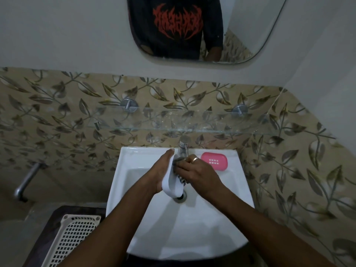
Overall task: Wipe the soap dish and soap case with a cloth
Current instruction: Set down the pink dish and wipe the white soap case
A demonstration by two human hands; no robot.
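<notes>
Over the basin, my left hand (160, 170) holds a white oval soap dish (172, 182) on its edge, tilted upright above the drain. My right hand (200, 175), with a ring on one finger, presses a grey striped cloth (180, 170) against the dish's inner side; most of the cloth is hidden between hand and dish. A pink soap case (214, 161) with a small grid of holes lies on the sink's back right ledge, apart from both hands.
The white sink (202, 224) has a chrome tap (183, 147) at the back and a drain (181, 197) under the dish. A glass shelf (173, 124) juts out above. A white lattice basket (71, 241) stands low left, beside a wall pipe (25, 182).
</notes>
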